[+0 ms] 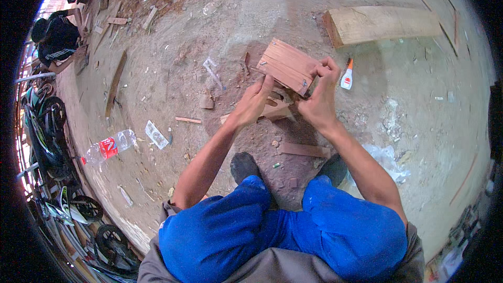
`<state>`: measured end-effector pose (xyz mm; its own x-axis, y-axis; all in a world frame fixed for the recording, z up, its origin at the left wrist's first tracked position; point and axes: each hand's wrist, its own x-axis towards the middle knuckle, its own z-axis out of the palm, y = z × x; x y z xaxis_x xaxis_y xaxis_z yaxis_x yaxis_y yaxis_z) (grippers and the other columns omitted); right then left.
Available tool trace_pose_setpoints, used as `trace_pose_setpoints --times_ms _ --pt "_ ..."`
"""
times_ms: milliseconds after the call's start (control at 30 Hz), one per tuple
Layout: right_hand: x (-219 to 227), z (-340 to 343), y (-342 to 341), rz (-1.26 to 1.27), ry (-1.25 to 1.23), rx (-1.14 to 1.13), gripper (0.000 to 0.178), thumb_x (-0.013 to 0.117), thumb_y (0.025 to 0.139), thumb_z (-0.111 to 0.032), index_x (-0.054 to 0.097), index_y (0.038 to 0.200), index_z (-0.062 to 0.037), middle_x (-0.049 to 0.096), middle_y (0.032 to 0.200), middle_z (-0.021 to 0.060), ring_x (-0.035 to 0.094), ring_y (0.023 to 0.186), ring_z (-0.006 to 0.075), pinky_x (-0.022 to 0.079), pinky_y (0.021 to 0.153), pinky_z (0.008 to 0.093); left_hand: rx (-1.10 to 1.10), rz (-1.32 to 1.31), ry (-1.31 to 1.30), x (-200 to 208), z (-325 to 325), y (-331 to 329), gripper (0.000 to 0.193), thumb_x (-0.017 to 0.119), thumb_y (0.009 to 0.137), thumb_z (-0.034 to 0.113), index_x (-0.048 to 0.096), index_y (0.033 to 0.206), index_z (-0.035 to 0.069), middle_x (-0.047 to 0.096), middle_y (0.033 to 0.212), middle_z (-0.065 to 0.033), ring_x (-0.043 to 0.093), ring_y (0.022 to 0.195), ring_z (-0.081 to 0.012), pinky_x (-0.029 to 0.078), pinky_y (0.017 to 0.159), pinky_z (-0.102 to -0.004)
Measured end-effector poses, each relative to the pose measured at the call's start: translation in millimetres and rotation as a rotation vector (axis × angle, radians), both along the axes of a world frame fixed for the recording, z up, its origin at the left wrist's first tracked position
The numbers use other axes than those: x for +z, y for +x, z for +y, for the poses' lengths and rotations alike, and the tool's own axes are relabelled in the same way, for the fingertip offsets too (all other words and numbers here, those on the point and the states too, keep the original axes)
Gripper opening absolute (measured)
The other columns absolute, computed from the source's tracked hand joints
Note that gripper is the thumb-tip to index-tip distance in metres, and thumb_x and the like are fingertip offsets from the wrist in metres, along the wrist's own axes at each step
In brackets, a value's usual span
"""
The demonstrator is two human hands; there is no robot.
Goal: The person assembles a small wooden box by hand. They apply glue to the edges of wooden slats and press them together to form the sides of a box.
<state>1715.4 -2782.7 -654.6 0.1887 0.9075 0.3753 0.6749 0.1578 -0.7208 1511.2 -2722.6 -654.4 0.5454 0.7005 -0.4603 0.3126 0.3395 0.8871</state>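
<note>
1. The person squats on a dirt floor [173, 68], blue trousers at the bottom of the view; both hands meet over a small wooden board [285, 65] held up just above the ground.
2. The left hand [251, 104] supports the board's lower near edge, fingers stretched upward against it; it is partly open, pressing rather than wrapping.
3. The right hand [319, 97] is closed on the board's right corner, fingertips pinched there near a small metal fitting; what sits between the fingertips is too small to tell.
4. The board is tilted, its reddish face turned up, away from the person; wood offcuts [277, 110] lie on the floor directly beneath it.
5. A small glue bottle [347, 76] with an orange tip lies just right of the right hand; a thick timber plank [382, 23] lies beyond it, well apart.
6. To do this step well, in my judgement, the left hand should brace the board firmly so it cannot twist; the right hand should work squarely at the corner, keeping pressure in line with the edge; thin wood may split near its end.
7. A clear plastic bottle [110, 147] lies off to the left; motorcycles [44, 126] stand at the left rim; another person [57, 34] crouches far upper left.
</note>
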Motion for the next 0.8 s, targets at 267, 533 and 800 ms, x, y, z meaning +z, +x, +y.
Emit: trace_pose_setpoints --times_ms 267,533,800 --pt "-18.9 -6.5 1.2 -0.055 0.194 0.065 0.085 0.093 0.064 -0.010 0.039 0.129 -0.0114 0.039 0.134 0.0219 0.043 0.131 0.0424 0.043 0.110 0.0541 0.275 -0.425 -0.435 -12.9 -16.7 3.4 0.052 0.041 0.113 0.040 0.055 0.133 -0.005 0.064 0.132 -0.0207 0.064 0.123 -0.0315 0.053 0.105 -0.0487" --pt "-24.0 -17.9 5.7 -0.078 0.257 0.083 0.086 0.092 0.070 -0.015 0.043 0.140 -0.0096 0.044 0.133 0.0196 0.049 0.127 0.0417 0.040 0.110 0.0551 0.330 -0.525 -0.465 -29.0 -29.7 -5.4 0.044 0.051 0.110 0.026 0.048 0.139 -0.006 0.060 0.138 -0.0189 0.059 0.131 -0.0341 0.051 0.111 -0.0505" --pt "-34.5 -57.0 -26.7 -0.186 0.142 0.342 0.079 0.074 0.071 -0.001 0.047 0.144 -0.0130 0.050 0.129 0.0161 0.050 0.127 0.0397 0.042 0.110 0.0526 0.468 -0.721 -0.607 -28.1 -35.6 -22.3 0.063 0.042 0.110 0.049 0.039 0.152 0.003 0.056 0.144 -0.0136 0.056 0.133 -0.0287 0.052 0.106 -0.0471"
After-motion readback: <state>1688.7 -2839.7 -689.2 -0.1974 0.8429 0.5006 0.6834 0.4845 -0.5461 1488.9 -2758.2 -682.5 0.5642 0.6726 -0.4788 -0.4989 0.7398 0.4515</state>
